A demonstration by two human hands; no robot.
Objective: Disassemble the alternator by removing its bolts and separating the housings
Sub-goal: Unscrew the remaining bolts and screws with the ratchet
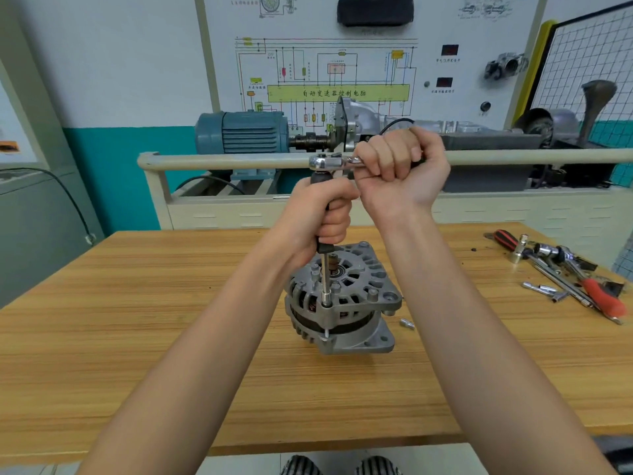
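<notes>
From the head view, the alternator (342, 299) stands on its end near the middle of the wooden table (137, 337), with a long socket extension (325, 282) rising upright from a bolt (326, 305) at its near-left edge; the left hand (322, 217) curls its fingers round the extension's black grip, and the right hand (400, 166) makes a tight fist round the handle of the ratchet (329, 162) seated on top. A small loose bolt (406, 323) lies on the table just beside the alternator's right side. Well apart at the table's right end sits a scatter of tools (565, 272), including sockets, bars and red-handled drivers, while behind the table a rail (222, 161) crosses in front of a blue motor (243, 132) and a wiring-diagram board (325, 73).
</notes>
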